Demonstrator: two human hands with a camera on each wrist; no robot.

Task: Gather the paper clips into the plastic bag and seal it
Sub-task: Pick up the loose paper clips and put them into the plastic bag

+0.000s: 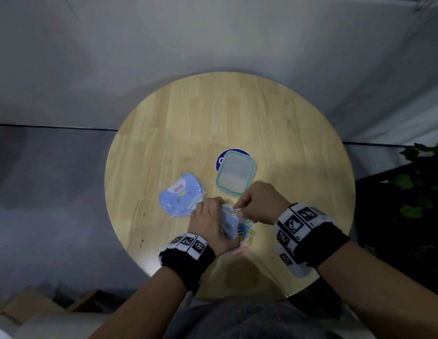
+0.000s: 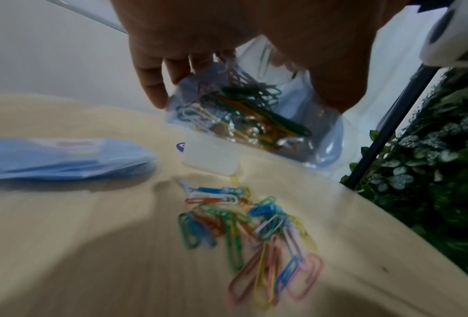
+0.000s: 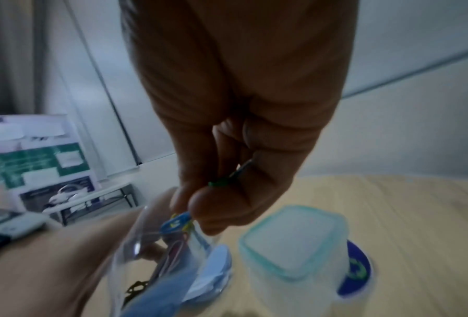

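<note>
While colourful paper clips (image 2: pixel 250 233) litter wood, the clear plastic bag (image 2: pixel 243 120) bulges.

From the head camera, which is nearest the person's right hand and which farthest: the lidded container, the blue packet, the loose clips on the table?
From the right hand:
1. Loose paper clips, just below it, towards the person.
2. Lidded container, just beyond it; too close to call against the clips.
3. Blue packet, farthest, past the left hand.

Clear bag (image 2: pixel 254 120) part-filled; colourful clips (image 2: pixel 243 233) on table (image 2: pixel 91 257)
</note>
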